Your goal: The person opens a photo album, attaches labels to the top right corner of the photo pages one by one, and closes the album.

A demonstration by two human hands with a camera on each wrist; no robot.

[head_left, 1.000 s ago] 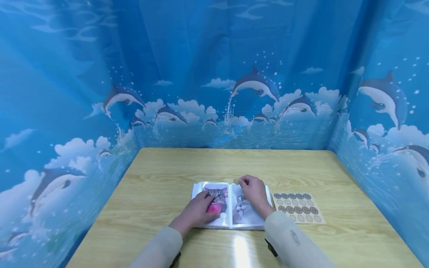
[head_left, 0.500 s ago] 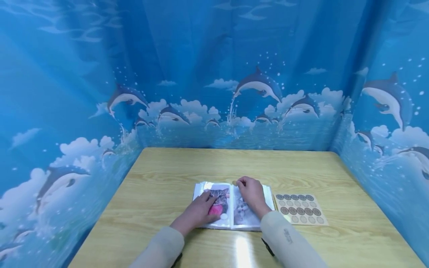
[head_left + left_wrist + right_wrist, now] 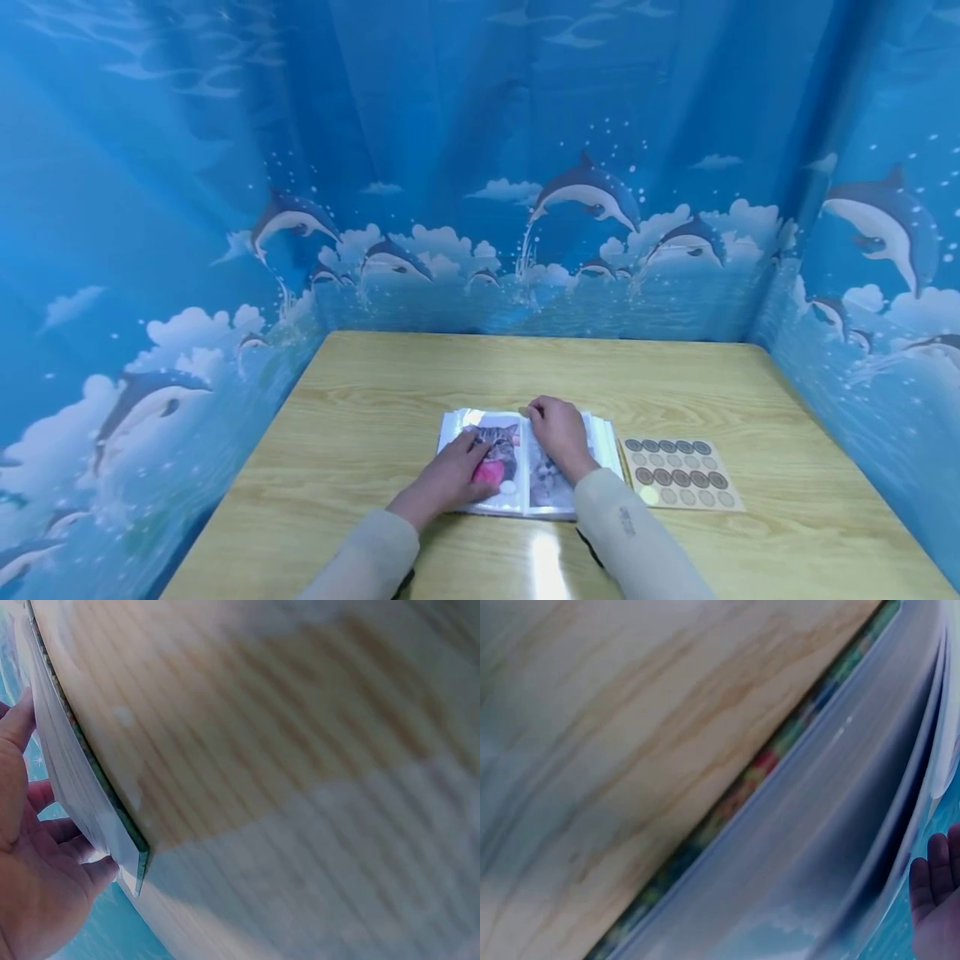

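Photo album, white-leaved [image 3: 524,479]: probably light, floppy inside (hold by stiff green cover [image 3: 120,810]); left hand [image 3: 450,473] resting, fingers relaxed; right hand [image 3: 561,435] pinching small gold disc [image 3: 523,411].

The person wears 2 pale sleeves [image 3: 367,554], small grey print [image 3: 627,522] marking the right, with black straps [image 3: 588,547] beneath.

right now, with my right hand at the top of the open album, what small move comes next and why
Probably press the small tan piece down: the right hand appears to pinch it at the top edge of the open album, by the middle fold, while the left hand rests on the left page.
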